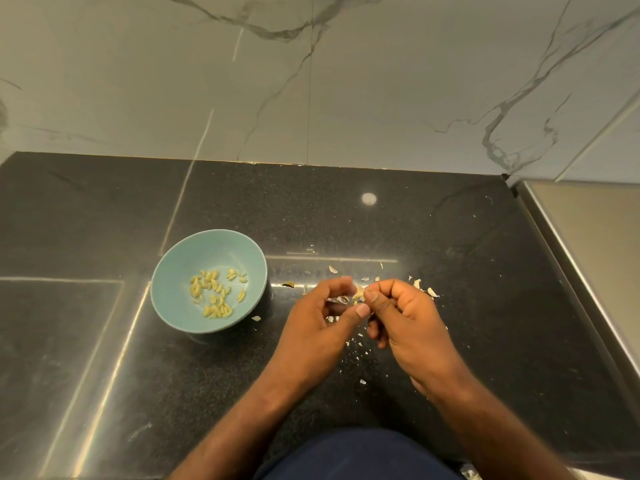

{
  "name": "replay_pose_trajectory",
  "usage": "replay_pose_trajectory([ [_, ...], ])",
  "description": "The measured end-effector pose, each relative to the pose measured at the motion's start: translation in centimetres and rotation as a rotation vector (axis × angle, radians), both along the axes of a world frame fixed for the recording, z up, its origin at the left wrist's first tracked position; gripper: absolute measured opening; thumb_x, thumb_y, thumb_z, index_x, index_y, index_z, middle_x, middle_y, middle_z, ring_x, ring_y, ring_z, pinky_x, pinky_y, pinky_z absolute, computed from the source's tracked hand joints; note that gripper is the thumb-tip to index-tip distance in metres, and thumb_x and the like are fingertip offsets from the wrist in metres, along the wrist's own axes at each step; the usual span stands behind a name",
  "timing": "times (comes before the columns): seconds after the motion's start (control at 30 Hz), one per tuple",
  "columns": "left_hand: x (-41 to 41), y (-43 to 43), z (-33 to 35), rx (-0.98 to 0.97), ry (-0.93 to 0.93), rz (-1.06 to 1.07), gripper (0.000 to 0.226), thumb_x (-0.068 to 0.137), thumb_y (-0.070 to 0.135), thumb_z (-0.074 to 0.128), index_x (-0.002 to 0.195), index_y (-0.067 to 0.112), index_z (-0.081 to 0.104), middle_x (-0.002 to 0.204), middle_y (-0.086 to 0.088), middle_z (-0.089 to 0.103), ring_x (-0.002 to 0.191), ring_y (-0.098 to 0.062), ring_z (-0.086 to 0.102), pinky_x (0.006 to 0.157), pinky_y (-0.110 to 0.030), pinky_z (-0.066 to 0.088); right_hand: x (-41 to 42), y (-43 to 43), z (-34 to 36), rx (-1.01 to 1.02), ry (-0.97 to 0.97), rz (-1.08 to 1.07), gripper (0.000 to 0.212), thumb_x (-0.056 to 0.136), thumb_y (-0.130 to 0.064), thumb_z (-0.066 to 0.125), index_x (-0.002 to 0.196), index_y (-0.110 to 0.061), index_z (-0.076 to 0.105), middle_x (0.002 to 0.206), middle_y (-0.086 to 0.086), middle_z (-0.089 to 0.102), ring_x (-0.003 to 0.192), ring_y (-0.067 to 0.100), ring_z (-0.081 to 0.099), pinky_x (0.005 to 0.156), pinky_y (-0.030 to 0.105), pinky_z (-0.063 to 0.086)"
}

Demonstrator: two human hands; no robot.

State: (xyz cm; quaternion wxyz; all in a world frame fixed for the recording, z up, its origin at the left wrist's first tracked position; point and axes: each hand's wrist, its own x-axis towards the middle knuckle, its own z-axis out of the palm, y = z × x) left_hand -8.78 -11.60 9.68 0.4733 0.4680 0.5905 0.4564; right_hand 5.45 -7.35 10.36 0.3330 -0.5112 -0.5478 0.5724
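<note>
Two grips pinch one seed [359, 293], our left hand [322, 318] against right hand [407, 318], to split its shell. Kernels [214, 294] lie in the teal bowl [207, 249], kept near.

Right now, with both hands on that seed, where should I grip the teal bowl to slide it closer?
Pinch the teal bowl at its right rim, nearest the left hand, coming from the right. It stands upright with a flared, bare wall there, and the seed kernels lie low in its middle.
</note>
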Motion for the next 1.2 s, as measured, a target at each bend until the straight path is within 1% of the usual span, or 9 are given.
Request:
replay_pose_trajectory([
  [0.13, -0.1, 0.0, 0.3, 0.101, 0.012, 0.100, 0.012, 0.095, 0.013, 0.064, 0.095, 0.020, 0.074, 0.082, 0.007, 0.075, 0.079, -0.006, 0.071, 0.072, -0.018, 0.055, -0.4, -0.3, 0.3, -0.003, 0.030, 0.066, 0.013, 0.101, -0.014, 0.055, 0.094, -0.011, 0.065, 0.070, -0.003, 0.066, 0.056, 0.012, 0.056, 0.046, 0.022, 0.043],
  [0.33, 0.0, 0.0, 0.1, 0.053, -0.087, 0.151, 0.015, 0.097, 0.016, 0.061, 0.093, 0.011, 0.073, 0.082, -0.001, 0.074, 0.075, -0.012, 0.070, 0.067, -0.022, 0.057, 0.6, -0.1, 1.1, 0.213, -0.081, -0.113, 0.027, 0.098, -0.024, 0.060, 0.078, -0.007, 0.059, 0.057, 0.005, 0.061, 0.051, 0.013, 0.055, 0.052, 0.028, 0.047],
  [0.5, 0.5, 0.1, -0.7, -0.124, -0.427, 0.094, 0.021, 0.097, 0.020, 0.060, 0.107, 0.006, 0.072, 0.093, -0.013, 0.075, 0.084, -0.025, 0.071, 0.077, -0.032, 0.058, -0.2, 0.2, -0.5, 0.068, -0.017, -0.054, 0.022, 0.098, -0.020, 0.060, 0.086, -0.002, 0.062, 0.064, 0.002, 0.066, 0.057, 0.013, 0.059, 0.052, 0.024, 0.048],
  [0.73, 0.3, 0.0, -1.9, -0.052, -0.152, 0.091, 0.010, 0.094, 0.014, 0.065, 0.094, 0.011, 0.075, 0.080, -0.005, 0.076, 0.076, -0.017, 0.072, 0.076, -0.031, 0.060, 0.0, 0.0, -1.3, -0.079, 0.050, -0.003, 0.014, 0.095, -0.013, 0.063, 0.091, -0.001, 0.067, 0.071, 0.008, 0.070, 0.062, 0.018, 0.062, 0.052, 0.026, 0.050],
  [0.9, 0.1, 0.2, -2.0, -0.080, -0.219, 0.210, 0.015, 0.093, 0.019, 0.066, 0.090, 0.007, 0.074, 0.075, -0.006, 0.073, 0.070, -0.015, 0.067, 0.070, -0.029, 0.058, 2.0, 1.3, -0.2, 0.184, -0.179, -0.168, 0.028, 0.099, -0.031, 0.060, 0.078, -0.012, 0.060, 0.063, 0.004, 0.063, 0.055, 0.013, 0.057, 0.056, 0.031, 0.048],
  [0.97, 0.0, 0.1, -2.0, -0.079, -0.235, 0.223, 0.016, 0.093, 0.020, 0.067, 0.091, 0.005, 0.074, 0.077, -0.010, 0.073, 0.069, -0.014, 0.066, 0.069, -0.027, 0.057, 2.6, 1.8, 0.5, 0.154, -0.351, 0.076, 0.007, 0.098, -0.024, 0.061, 0.105, -0.021, 0.061, 0.089, -0.007, 0.068, 0.067, 0.003, 0.064, 0.066, 0.029, 0.051],
  [1.03, 0.0, 0.1, -2.0, -0.070, -0.245, 0.229, 0.016, 0.092, 0.019, 0.067, 0.091, 0.005, 0.074, 0.078, -0.011, 0.073, 0.069, -0.014, 0.066, 0.067, -0.025, 0.056, 2.6, 1.6, 0.2, 0.086, -0.476, 0.299, 0.049, 0.095, -0.014, 0.065, 0.132, -0.039, 0.045, 0.116, -0.021, 0.059, 0.087, -0.002, 0.066, 0.074, 0.021, 0.054],
  [1.13, 0.2, 0.1, -1.8, -0.058, -0.257, 0.249, 0.015, 0.091, 0.018, 0.069, 0.091, 0.003, 0.074, 0.079, -0.013, 0.073, 0.069, -0.014, 0.066, 0.065, -0.023, 0.055, 1.9, 0.8, 0.6, 0.241, -0.361, 0.100, 0.012, 0.096, -0.020, 0.065, 0.102, -0.030, 0.065, 0.090, -0.008, 0.072, 0.077, 0.002, 0.068, 0.068, 0.018, 0.055],
  [1.2, 0.2, 0.2, -1.7, -0.060, -0.269, 0.273, 0.015, 0.090, 0.017, 0.069, 0.091, 0.003, 0.073, 0.081, -0.014, 0.073, 0.068, -0.012, 0.066, 0.064, -0.023, 0.055, 1.5, 0.5, 0.4, 0.308, -0.251, -0.062, 0.019, 0.097, -0.029, 0.062, 0.083, -0.017, 0.067, 0.067, 0.001, 0.071, 0.059, 0.008, 0.066, 0.059, 0.024, 0.055],
])
